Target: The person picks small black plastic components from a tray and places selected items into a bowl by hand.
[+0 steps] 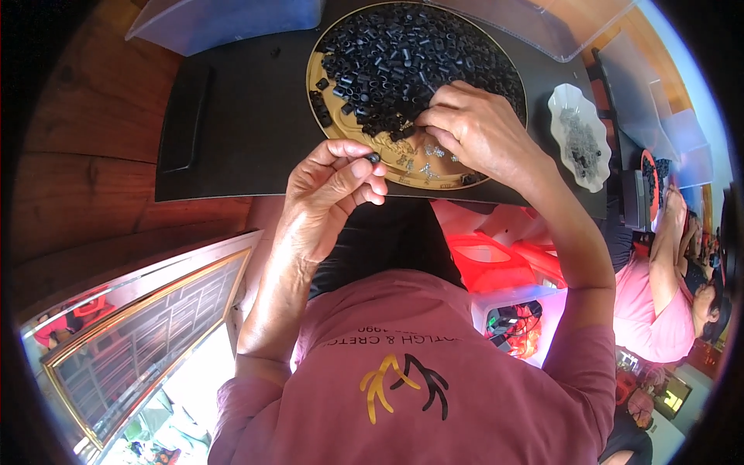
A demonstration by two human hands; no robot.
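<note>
My left hand (329,182) is raised just off the near edge of a round gold tray (442,183). Its thumb and fingers pinch a small black cylindrical plastic piece (373,158). A heap of small black tube-shaped pieces (395,58) covers most of the tray. My right hand (480,128) reaches over the tray's near right part, fingertips closed together at the edge of the heap. What those fingertips grip, if anything, is hidden. Tiny shiny pieces (430,159), silvery or clear, lie scattered on the gold surface beside my right hand.
The tray stands on a black table (248,116). A white scalloped dish (556,124) of tiny pieces sits at right. Clear plastic bins (225,23) stand behind. Red stools (484,260) are below the table's edge. Another person (659,310) works at far right.
</note>
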